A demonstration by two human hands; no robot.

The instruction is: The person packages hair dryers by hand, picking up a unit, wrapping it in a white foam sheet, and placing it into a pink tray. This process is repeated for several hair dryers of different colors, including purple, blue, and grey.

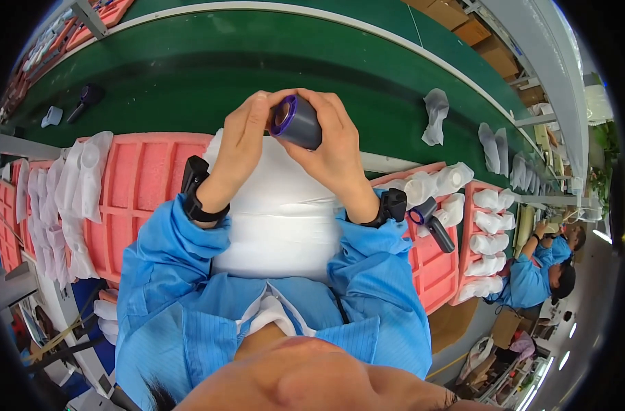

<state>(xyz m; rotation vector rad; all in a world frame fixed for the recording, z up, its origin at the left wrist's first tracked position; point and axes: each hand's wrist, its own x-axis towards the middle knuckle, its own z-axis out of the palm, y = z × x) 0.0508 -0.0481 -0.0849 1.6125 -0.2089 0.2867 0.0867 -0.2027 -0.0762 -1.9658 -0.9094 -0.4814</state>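
Observation:
A dark grey hair dryer (303, 123) with a purple ring at its end is held up over the near edge of the green bench. My right hand (329, 130) is wrapped around its barrel from the right. On the other side, my left hand (247, 127) is closed against it near the ringed end, with some fingertips hidden behind. The dryer's handle does not show. Below my hands lies a stack of white wrapping sleeves (278, 226). Another grey and purple hair dryer (434, 225) rests on the pink tray to my right.
Pink compartment trays (138, 178) stand at both sides, several holding white-wrapped items (487, 243). White sleeves (86, 175) drape over the left ones. On the green bench (210, 82) lie a dark dryer (86, 99), a light-coloured piece (52, 116) and a white-wrapped item (436, 116). Co-workers (538, 270) sit far right.

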